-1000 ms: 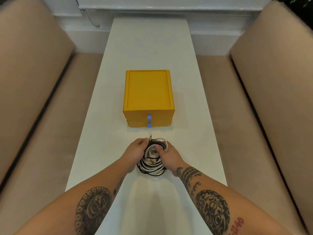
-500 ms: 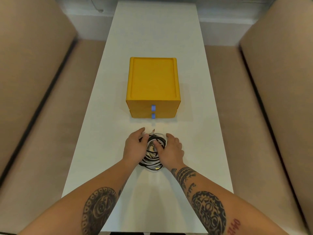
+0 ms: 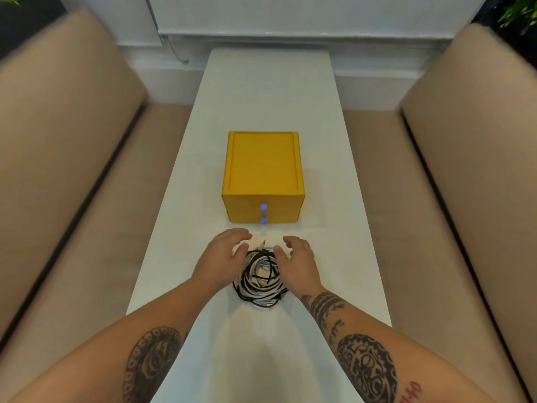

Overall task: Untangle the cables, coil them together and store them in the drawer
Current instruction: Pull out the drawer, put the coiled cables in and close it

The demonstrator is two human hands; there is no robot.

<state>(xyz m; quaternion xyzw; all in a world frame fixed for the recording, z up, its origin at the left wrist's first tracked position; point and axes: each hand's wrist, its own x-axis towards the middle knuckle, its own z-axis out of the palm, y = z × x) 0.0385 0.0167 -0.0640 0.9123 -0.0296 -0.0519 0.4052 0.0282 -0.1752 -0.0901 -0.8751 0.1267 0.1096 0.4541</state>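
Fingers (image 3: 243, 235) loose beside cables (image 3: 259, 282), drawers (image 3: 247, 211) closed

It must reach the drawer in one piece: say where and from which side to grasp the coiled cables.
Take the cable coil by its left and right rims, from above: it lies flat on the table, and squeezing both sides should hold the loops.

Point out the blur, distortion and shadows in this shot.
Head view: the wide lens curves the sofa backs; the corners smear, blurring the plant; the yellow drawer unit and cable coil are sharp; the left hand and right hand look slightly soft; a dim shadow covers the near end of the table; no harsh glare.
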